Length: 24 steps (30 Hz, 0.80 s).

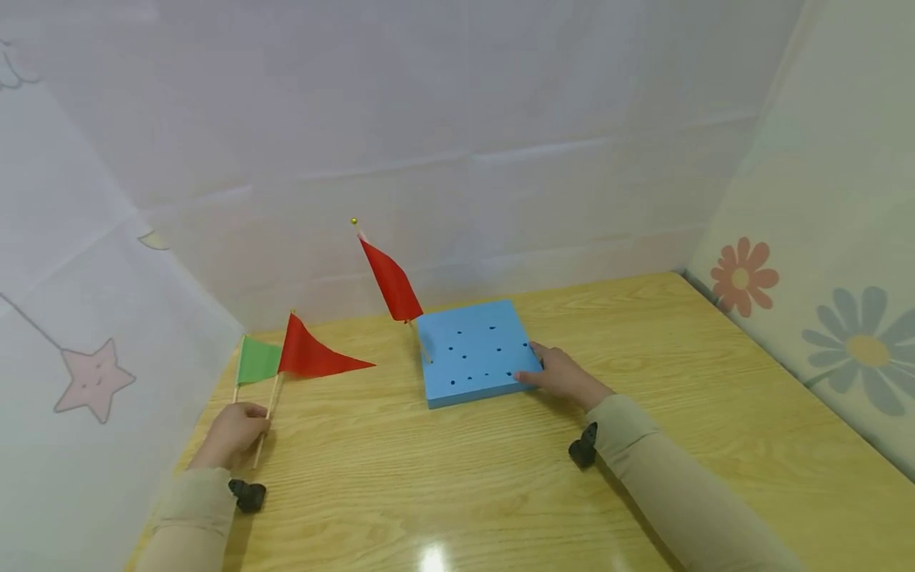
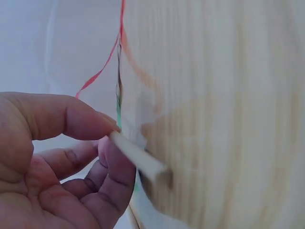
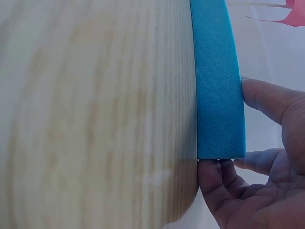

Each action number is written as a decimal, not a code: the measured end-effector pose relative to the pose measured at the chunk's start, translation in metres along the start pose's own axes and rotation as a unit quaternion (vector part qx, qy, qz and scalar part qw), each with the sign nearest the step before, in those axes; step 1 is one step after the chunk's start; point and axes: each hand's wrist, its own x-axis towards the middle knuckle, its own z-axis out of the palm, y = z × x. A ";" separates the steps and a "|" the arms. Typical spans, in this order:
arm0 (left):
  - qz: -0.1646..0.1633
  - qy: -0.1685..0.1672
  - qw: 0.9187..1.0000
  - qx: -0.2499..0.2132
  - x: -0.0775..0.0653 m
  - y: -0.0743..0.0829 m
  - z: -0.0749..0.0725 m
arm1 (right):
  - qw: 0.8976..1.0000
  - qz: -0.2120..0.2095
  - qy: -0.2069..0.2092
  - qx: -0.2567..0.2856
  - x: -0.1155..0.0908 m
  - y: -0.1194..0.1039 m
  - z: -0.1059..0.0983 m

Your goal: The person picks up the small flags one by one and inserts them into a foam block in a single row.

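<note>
My left hand (image 1: pixel 232 433) pinches the thin wooden stick (image 2: pixel 143 157) of a red triangular flag (image 1: pixel 314 353) between thumb and forefinger, at the table's left side. A small green flag (image 1: pixel 259 362) stands just behind it, the lower part of its stick hidden by the hand. Across the table, my right hand (image 1: pixel 565 376) holds the right edge of a blue foam block (image 1: pixel 479 349) dotted with small holes. Its thumb (image 3: pixel 267 98) lies on the top face while bent fingers (image 3: pixel 212 183) press the side. Another red flag (image 1: pixel 391 282) leans up and left from the block's left part.
The wooden table (image 1: pixel 400 492) runs up to a pale cloth wall (image 1: pixel 457 199) at the back. Patterned cloth also hangs at both sides, with a pink star (image 1: pixel 94 380) on the left and flowers (image 1: pixel 743 276) on the right.
</note>
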 end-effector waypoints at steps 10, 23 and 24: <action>-0.001 0.005 0.990 -0.139 0.002 0.020 0.011 | 1.000 0.001 0.002 0.006 0.003 0.004 0.001; 0.040 0.058 0.967 -0.243 0.001 0.055 0.023 | 1.000 0.004 0.003 0.011 -0.002 0.001 -0.001; 0.043 0.065 0.966 -0.245 -0.001 0.058 0.024 | 1.000 0.011 -0.001 0.017 -0.002 0.000 0.000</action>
